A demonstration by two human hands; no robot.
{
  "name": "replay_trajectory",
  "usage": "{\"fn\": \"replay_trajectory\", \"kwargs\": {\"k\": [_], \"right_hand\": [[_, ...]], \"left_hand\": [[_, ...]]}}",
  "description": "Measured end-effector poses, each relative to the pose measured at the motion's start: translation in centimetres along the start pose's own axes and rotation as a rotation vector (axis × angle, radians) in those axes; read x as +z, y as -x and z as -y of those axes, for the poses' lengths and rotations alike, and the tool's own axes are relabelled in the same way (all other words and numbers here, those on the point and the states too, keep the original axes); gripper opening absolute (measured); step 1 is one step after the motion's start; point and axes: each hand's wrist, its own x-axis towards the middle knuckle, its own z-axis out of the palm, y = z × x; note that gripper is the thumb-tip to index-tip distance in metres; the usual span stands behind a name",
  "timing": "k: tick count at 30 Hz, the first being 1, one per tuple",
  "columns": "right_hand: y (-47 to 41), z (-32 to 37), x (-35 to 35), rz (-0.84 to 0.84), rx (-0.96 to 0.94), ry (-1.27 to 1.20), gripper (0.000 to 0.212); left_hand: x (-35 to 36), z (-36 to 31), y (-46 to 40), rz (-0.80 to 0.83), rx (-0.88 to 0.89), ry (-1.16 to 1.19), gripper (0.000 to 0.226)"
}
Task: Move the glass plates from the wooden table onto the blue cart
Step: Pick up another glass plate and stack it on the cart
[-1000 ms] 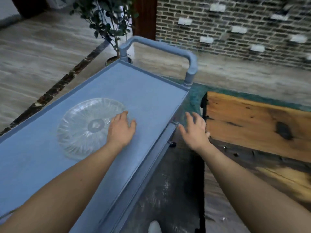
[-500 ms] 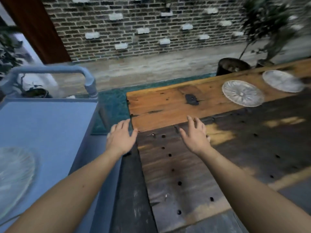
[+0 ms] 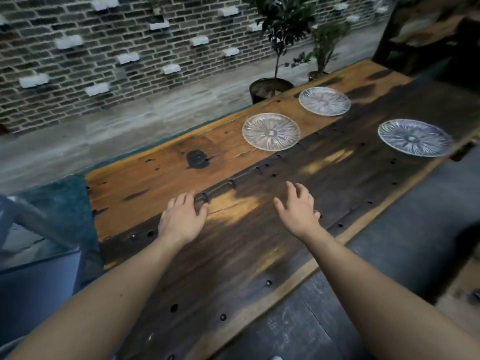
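Note:
Three ribbed glass plates lie on the wooden table (image 3: pixel 155 178): the nearest plate (image 3: pixel 271 131) toward the far edge, a second plate (image 3: pixel 324 101) behind it, and a third plate (image 3: pixel 414 137) at the right. My left hand (image 3: pixel 181 219) and my right hand (image 3: pixel 297 209) hover over the table's near-left part, both empty with fingers spread, well short of the plates. Only a corner of the blue cart (image 3: pixel 33 287) shows at the lower left.
A brick wall (image 3: pixel 104 48) runs along the back. Two potted plants (image 3: pixel 275 81) stand behind the table's far edge. The cart's handle post (image 3: pixel 31 219) rises at the left. Dark furniture (image 3: pixel 428 42) stands at the upper right. Dark floor lies on my side of the table.
The view has swung right from the cart to the table. Both empty hands moved from over the cart and its plate to over the table; three plates have come into view.

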Motion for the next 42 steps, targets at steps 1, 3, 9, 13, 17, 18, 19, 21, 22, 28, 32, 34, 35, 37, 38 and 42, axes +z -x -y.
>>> {"fn": "replay_trajectory", "kwargs": {"k": [1, 3, 9, 13, 17, 18, 19, 21, 22, 28, 32, 34, 35, 37, 38, 42], "right_hand": [[-0.6, -1.2, -0.9, -0.007, 0.019, -0.016, 0.060], [-1.7, -2.8, -2.0, -0.012, 0.049, -0.031, 0.060], [-5.5, -6.1, -4.1, -0.015, 0.103, -0.063, 0.059], [-8.4, -7.1, -4.4, -0.009, 0.138, -0.053, 0.059], [-12.4, -7.0, -4.6, -0.025, 0.180, -0.072, 0.058], [-13.3, -7.0, -4.8, -0.029, 0.188, -0.082, 0.058], [-14.0, -7.1, -4.9, -0.032, 0.182, -0.089, 0.058], [-16.0, -7.2, -5.2, -0.028, 0.173, -0.101, 0.057], [-17.4, -7.3, -5.5, -0.021, 0.168, -0.109, 0.057], [-24.7, -8.6, -6.6, -0.006, 0.133, -0.154, 0.058], [-30.4, -10.4, -7.2, 0.053, 0.090, -0.181, 0.057], [-33.3, -11.6, -7.4, 0.077, 0.075, -0.187, 0.055], [-34.6, -12.1, -7.3, 0.085, 0.075, -0.194, 0.055], [-37.0, -12.7, -7.2, 0.113, 0.075, -0.212, 0.054], [-37.9, -13.0, -7.2, 0.123, 0.073, -0.217, 0.054], [-42.3, -14.0, -6.8, 0.162, 0.067, -0.239, 0.055]], "left_hand": [[0.5, -1.6, -0.7, 0.003, 0.012, -0.003, 0.066], [1.2, -3.7, -1.9, 0.016, 0.020, 0.002, 0.066], [3.7, -8.5, -5.8, 0.082, 0.032, 0.023, 0.064], [5.2, -10.2, -8.8, 0.109, -0.001, 0.087, 0.065], [6.6, -11.2, -12.4, 0.163, -0.051, 0.160, 0.064], [6.9, -11.6, -13.2, 0.166, -0.047, 0.163, 0.063], [6.9, -11.9, -13.8, 0.166, -0.041, 0.167, 0.062], [7.0, -12.6, -15.5, 0.173, -0.046, 0.194, 0.060], [7.1, -13.1, -16.4, 0.178, -0.061, 0.208, 0.060], [7.9, -16.1, -21.0, 0.170, -0.123, 0.214, 0.062], [8.9, -18.3, -24.6, 0.151, -0.249, 0.233, 0.061], [9.6, -19.6, -26.2, 0.153, -0.297, 0.219, 0.059], [9.9, -20.2, -26.9, 0.152, -0.310, 0.201, 0.058], [10.3, -21.1, -28.4, 0.140, -0.332, 0.180, 0.057], [10.4, -21.4, -29.1, 0.134, -0.339, 0.179, 0.057], [11.1, -22.8, -32.3, 0.113, -0.399, 0.196, 0.053]]}}
